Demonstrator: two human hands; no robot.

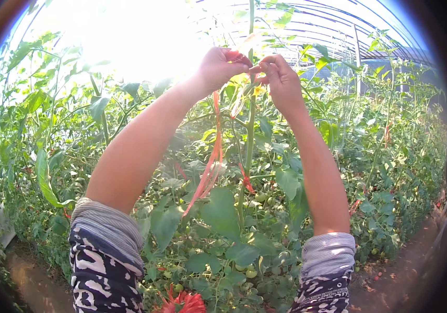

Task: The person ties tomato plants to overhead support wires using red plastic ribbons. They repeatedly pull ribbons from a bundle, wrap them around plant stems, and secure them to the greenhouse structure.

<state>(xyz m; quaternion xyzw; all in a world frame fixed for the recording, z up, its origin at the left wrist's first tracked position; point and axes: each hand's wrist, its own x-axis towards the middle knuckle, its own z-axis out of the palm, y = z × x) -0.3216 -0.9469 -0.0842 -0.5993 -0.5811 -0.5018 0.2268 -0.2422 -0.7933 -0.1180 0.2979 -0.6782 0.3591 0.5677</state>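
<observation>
Both hands are raised and meet at the upright green stem (pixel 250 137) of a tomato plant. My left hand (pixel 219 69) is closed around red plastic twine (pixel 215 152), whose loose strips hang well below the fist. On the stem's other side, my right hand (pixel 285 84) has its thumb and forefinger pinched together, apparently on an end of the twine; glare and the fingers hide most of it. Just below the fingertips is a yellow flower (pixel 258 90). Lower on the same stem sits a red twine tie (pixel 247 180).
Dense tomato plants with broad leaves (pixel 220 213) and green fruit (pixel 251 273) surround the stem. A red twine bundle (pixel 184 303) shows at the bottom edge. Bare soil (pixel 399 270) lies at right. Greenhouse hoops (pixel 325 17) arch overhead, with strong glare at upper left.
</observation>
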